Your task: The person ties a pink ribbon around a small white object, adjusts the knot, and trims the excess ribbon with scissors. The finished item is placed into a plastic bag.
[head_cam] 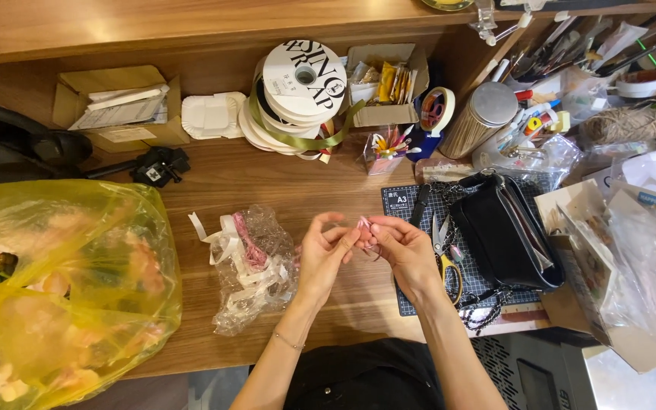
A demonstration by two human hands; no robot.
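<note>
Both hands [366,247] on pink ribbon [364,224], beside cutting mat [402,203] edge.

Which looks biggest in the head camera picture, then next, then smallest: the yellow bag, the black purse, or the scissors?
1. yellow bag, though it sits nearer the camera, which may exaggerate it
2. black purse
3. scissors, partly hidden by the right hand

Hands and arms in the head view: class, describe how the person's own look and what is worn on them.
Both forearms are bare, no sleeves or gloves. The left hand has a thin bracelet on its wrist. The right hand shows no rings or watch. Dark clothing covers the torso below.
</note>
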